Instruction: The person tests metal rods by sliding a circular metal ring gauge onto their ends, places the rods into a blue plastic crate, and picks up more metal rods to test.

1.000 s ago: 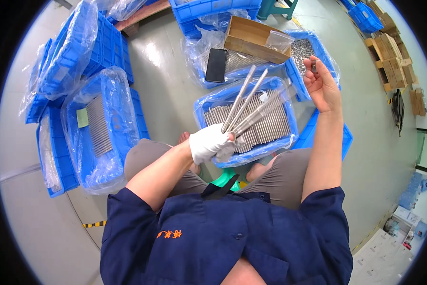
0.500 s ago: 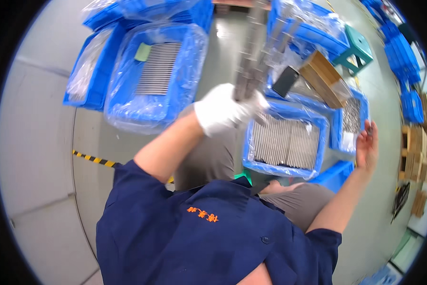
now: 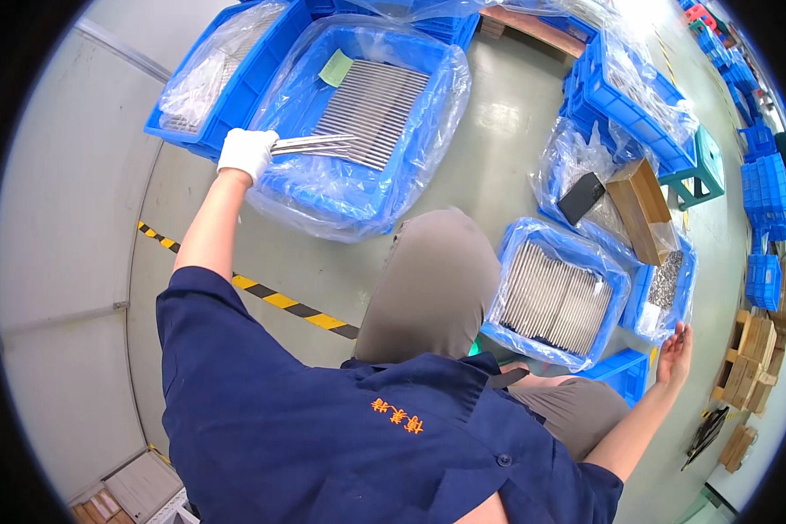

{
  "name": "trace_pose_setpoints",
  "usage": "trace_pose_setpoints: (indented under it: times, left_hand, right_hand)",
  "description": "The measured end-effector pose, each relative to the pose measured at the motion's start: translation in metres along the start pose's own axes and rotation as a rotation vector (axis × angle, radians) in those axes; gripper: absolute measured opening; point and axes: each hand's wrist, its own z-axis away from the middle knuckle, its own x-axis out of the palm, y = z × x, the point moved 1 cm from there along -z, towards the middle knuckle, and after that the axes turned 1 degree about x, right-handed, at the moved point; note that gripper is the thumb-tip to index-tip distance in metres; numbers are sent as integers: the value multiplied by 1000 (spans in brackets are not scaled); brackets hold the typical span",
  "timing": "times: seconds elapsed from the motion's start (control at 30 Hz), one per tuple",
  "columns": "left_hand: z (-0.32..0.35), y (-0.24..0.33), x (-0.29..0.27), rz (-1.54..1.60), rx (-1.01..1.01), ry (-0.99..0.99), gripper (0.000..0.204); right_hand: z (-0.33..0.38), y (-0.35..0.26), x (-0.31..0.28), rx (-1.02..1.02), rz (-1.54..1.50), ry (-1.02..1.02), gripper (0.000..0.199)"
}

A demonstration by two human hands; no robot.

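On grey concrete floor (image 3: 489, 148), gloved left hand (image 3: 247, 152) gripping metal rods (image 3: 316, 145); bare right hand (image 3: 675, 353) spread empty.

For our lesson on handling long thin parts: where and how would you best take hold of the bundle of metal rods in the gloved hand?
Probably at one end, as the left hand does, fingers wrapped round all the metal rods. They lie nearly level, pointing over the bin, so come from the left.

Bare floor (image 3: 489, 157) between plastic-lined crates (image 3: 358, 196)
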Motion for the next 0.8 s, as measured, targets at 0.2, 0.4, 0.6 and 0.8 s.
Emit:
trace_pose_setpoints:
  times: [0.2, 0.4, 0.6, 0.8]
  left_hand:
    - [-26, 7, 21, 49, 112, -127, 11]
    - [-37, 22, 35, 163, 253, -134, 9]
    - [-41, 35, 59, 171, 367, -210, 10]
    - [-46, 50, 76, 103, 346, -358, 14]
  right_hand:
    - [3, 11, -37, 19, 42, 165, 23]
    - [1, 17, -47, 59, 50, 225, 24]
    - [-1, 19, -39, 92, 61, 247, 22]
    - [-3, 21, -33, 101, 98, 205, 22]
